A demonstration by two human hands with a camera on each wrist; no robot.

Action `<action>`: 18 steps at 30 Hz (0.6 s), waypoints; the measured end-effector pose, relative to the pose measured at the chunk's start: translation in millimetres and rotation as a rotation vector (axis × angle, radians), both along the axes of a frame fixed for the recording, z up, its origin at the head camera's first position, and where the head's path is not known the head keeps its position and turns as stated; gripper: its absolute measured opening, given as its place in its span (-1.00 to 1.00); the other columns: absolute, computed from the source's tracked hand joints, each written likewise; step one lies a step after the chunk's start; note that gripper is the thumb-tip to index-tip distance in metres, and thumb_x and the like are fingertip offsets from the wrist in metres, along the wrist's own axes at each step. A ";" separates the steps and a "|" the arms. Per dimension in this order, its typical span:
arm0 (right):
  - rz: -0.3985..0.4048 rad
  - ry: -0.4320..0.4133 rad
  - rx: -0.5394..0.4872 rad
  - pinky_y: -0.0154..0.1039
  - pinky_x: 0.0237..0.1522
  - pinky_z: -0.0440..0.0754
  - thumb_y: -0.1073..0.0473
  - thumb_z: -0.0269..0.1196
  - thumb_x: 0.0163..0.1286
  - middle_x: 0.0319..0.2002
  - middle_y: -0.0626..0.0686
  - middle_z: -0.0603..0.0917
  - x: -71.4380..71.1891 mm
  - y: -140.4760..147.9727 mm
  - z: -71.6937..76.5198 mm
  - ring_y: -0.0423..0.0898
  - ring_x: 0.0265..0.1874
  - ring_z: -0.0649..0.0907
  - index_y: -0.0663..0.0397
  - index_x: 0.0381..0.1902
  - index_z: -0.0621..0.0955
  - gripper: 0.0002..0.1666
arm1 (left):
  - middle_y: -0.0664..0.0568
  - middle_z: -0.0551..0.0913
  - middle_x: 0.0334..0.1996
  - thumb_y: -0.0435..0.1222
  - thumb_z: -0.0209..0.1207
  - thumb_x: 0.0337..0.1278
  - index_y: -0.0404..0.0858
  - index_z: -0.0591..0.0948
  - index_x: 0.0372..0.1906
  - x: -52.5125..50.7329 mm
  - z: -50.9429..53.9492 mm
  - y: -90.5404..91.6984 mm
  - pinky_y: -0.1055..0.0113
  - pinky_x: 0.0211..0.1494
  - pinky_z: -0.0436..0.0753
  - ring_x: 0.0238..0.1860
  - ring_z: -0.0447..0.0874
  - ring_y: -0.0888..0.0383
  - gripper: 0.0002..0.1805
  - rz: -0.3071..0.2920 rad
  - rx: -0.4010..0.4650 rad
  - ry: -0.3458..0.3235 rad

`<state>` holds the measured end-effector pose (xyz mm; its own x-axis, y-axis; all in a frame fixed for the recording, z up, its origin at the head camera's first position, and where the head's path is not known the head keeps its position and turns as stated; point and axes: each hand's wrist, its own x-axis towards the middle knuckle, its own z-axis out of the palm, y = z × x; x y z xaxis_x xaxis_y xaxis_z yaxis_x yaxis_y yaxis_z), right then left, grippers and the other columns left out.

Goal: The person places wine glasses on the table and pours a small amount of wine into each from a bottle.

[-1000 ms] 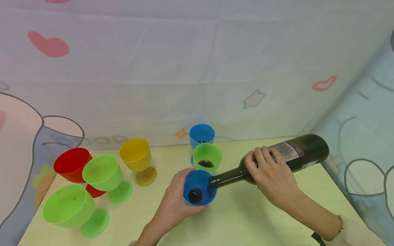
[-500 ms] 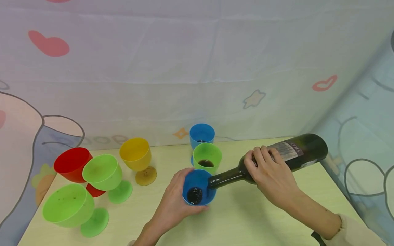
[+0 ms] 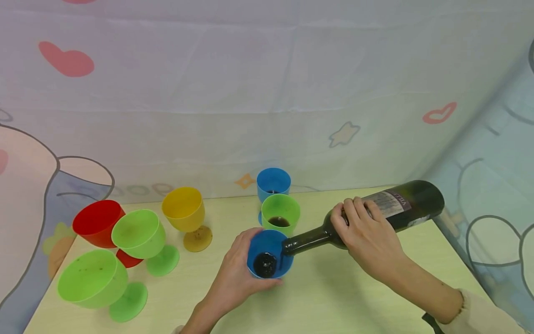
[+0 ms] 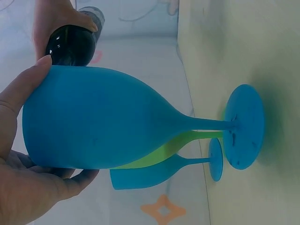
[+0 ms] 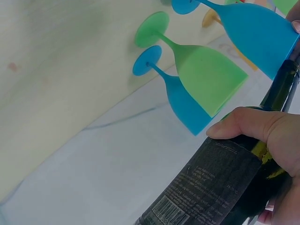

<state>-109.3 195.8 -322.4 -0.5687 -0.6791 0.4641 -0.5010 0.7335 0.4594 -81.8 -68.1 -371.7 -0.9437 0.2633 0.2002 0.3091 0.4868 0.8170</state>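
Observation:
My left hand (image 3: 235,273) grips the bowl of a blue goblet (image 3: 259,243), thumb on the near side and fingers behind. Dark liquid (image 3: 264,265) lies in its bottom. My right hand (image 3: 373,239) holds a dark green bottle (image 3: 421,202) tilted, its mouth over the goblet's right rim, and a thin dark stream runs down inside. In the left wrist view the blue goblet (image 4: 93,117) has its foot on or close above the table. The right wrist view shows my right thumb across the bottle (image 5: 201,187) by its label.
Behind the held goblet stand a green goblet (image 3: 292,211) and another blue one (image 3: 273,178), both with dark liquid. At left are a yellow goblet (image 3: 183,211), a red one (image 3: 98,225) and two green ones (image 3: 139,236). A patterned cloth (image 3: 208,93) hangs behind the table (image 3: 325,297).
A thin stream now shows below the bottle's mouth, and the dark liquid in the held goblet looks slightly wider. Both hands have barely moved and keep their grips.

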 end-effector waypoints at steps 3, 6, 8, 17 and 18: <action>-0.025 0.001 0.024 0.00 -0.18 0.44 0.39 0.30 -0.14 -0.32 0.31 0.44 1.0 -0.7 0.9 0.22 -0.31 0.48 0.37 -0.19 0.38 -0.50 | -0.01 0.38 0.11 -0.08 0.51 -0.48 -0.18 0.29 0.19 0.1 -0.4 -0.1 -0.01 -0.01 0.47 0.06 0.35 -0.01 -0.04 0.000 0.005 -0.005; -0.029 0.008 0.033 -0.01 -0.18 0.44 0.39 0.30 -0.13 -0.32 0.30 0.44 1.1 -0.8 1.6 0.21 -0.31 0.48 0.36 -0.20 0.39 -0.51 | -0.01 0.38 0.10 -0.08 0.52 -0.48 -0.18 0.29 0.19 -0.1 -1.1 0.0 0.00 -0.02 0.47 0.05 0.35 -0.01 -0.04 -0.001 0.011 -0.004; -0.027 0.009 0.036 -0.01 -0.17 0.44 0.38 0.31 -0.13 -0.33 0.30 0.44 1.1 -0.8 2.1 0.21 -0.31 0.47 0.36 -0.20 0.38 -0.51 | -0.01 0.38 0.10 -0.09 0.52 -0.49 -0.19 0.29 0.19 0.1 -1.7 0.0 0.01 -0.01 0.47 0.05 0.35 0.00 -0.03 0.000 0.018 -0.004; -0.035 0.001 0.050 -0.01 -0.16 0.44 0.36 0.33 -0.14 -0.33 0.30 0.44 2.1 -1.5 3.1 0.21 -0.31 0.47 0.36 -0.19 0.38 -0.48 | 0.02 0.39 0.09 -0.11 0.53 -0.52 -0.19 0.30 0.19 -0.4 -3.3 0.2 0.02 0.00 0.46 0.03 0.37 0.02 -0.02 0.000 0.037 0.013; -0.034 0.002 0.051 -0.01 -0.17 0.44 0.36 0.33 -0.14 -0.33 0.30 0.44 1.9 -1.5 3.3 0.21 -0.31 0.47 0.36 -0.19 0.38 -0.49 | 0.02 0.39 0.09 -0.11 0.53 -0.53 -0.19 0.30 0.19 -0.5 -3.3 0.2 0.02 0.00 0.46 0.03 0.37 0.02 -0.02 0.000 0.037 0.014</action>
<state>-107.4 194.4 -319.1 -0.5910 -0.6822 0.4306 -0.4749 0.7257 0.4979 -82.2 -67.9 -375.0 -0.9406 0.2557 0.2232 0.3210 0.4563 0.8299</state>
